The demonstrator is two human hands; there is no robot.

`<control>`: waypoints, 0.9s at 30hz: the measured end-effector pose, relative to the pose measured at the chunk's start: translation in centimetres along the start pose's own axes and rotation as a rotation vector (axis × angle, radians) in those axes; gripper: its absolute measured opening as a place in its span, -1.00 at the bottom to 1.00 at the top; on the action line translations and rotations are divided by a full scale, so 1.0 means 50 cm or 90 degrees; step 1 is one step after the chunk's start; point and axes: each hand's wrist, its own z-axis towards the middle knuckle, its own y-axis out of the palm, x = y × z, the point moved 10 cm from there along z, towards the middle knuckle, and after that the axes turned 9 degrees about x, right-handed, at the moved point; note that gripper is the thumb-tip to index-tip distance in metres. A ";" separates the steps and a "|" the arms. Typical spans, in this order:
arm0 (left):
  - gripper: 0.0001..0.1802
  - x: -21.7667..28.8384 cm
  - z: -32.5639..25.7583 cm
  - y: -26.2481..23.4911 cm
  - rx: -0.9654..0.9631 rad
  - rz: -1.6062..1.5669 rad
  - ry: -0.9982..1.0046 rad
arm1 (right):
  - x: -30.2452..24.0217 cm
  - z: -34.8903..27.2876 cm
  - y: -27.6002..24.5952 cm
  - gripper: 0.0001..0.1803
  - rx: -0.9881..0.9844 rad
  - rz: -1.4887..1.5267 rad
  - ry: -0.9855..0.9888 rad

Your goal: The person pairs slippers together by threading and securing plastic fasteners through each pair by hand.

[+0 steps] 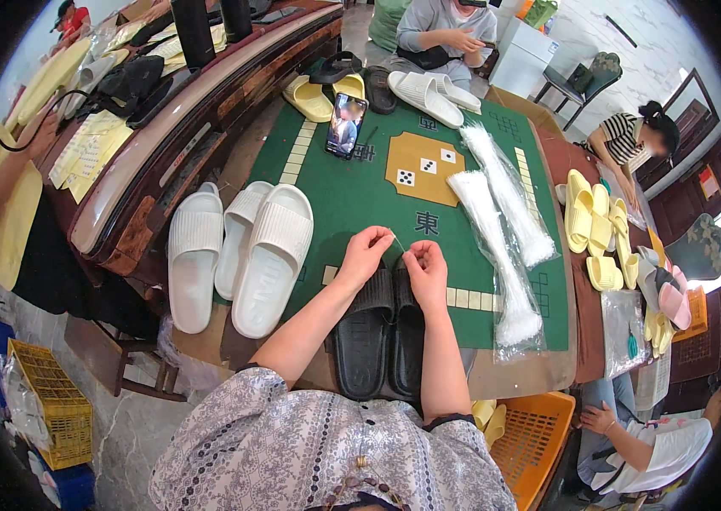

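Black slippers (382,336) lie paired at six o'clock on our green mat (352,200). Our left hand (365,254) and right hand (427,266) pinch a thin white tie (400,245) above them; keeping it taut seems wise. White slippers (237,251) sit at nine o'clock.

left hand (364,254) pinched | right hand (427,266) pinched | fingertips close together

Pair of black ribbed slides (380,336), side by side and touching, soles down, toes toward the person, lying at the near edge of the green tabletop (360,196). Thin clear plastic tie (398,244) pinched just above their far ends, between both hands, barely visible.
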 end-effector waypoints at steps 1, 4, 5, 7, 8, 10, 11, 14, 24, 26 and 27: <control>-0.85 0.002 -0.001 0.000 0.000 0.000 0.000 | -0.001 -0.001 0.001 -0.81 -0.004 0.017 0.003; -0.85 0.003 -0.018 0.045 -0.149 0.096 0.039 | -0.003 -0.002 0.001 -0.80 -0.003 0.031 0.002; -0.85 0.003 -0.018 0.046 -0.149 0.096 0.040 | -0.002 -0.001 -0.001 -0.80 0.001 0.029 0.000; -0.85 0.013 -0.009 0.023 -0.064 0.089 0.063 | 0.004 0.001 -0.001 -0.80 0.000 0.023 -0.005; -0.85 0.014 -0.004 0.006 -0.001 0.030 0.048 | 0.002 0.000 0.000 -0.80 -0.001 0.017 -0.008; -0.84 0.015 -0.001 -0.005 0.021 0.022 0.046 | 0.000 0.000 0.001 -0.80 -0.005 0.016 -0.003; -0.83 0.016 0.000 -0.012 0.040 0.015 0.042 | 0.001 0.000 0.001 -0.79 -0.007 0.015 0.002; -0.82 0.022 -0.008 0.009 -0.017 0.042 0.058 | 0.005 0.000 0.003 -0.79 -0.014 0.044 0.019; -0.83 0.032 -0.009 -0.005 0.028 0.064 0.071 | 0.003 -0.001 0.004 -0.77 -0.014 0.032 0.019; -0.83 0.029 -0.009 0.012 -0.030 0.078 0.079 | -0.004 -0.001 0.004 -0.77 -0.013 0.093 0.000; -0.83 0.024 -0.015 0.025 -0.071 0.105 0.076 | -0.009 -0.002 0.001 -0.78 -0.002 0.078 -0.001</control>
